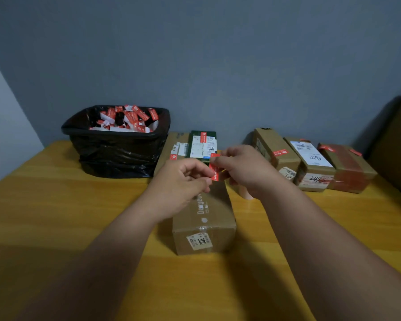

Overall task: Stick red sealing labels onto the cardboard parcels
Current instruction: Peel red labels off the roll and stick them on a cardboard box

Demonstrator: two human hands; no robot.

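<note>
We find our left hand (183,179) and right hand (243,170) both pinching a glossy red label (215,172) above the long cardboard parcel (204,223). Bare yellow wooden table (56,205) lies open on both sides of it.

Left hand (183,179) and right hand (243,169) covering far end of front parcel (203,218) and part of red label (215,172). Label print too small for reading. Right of parcel, dark bulky shape (396,144) running off frame edge.
</note>
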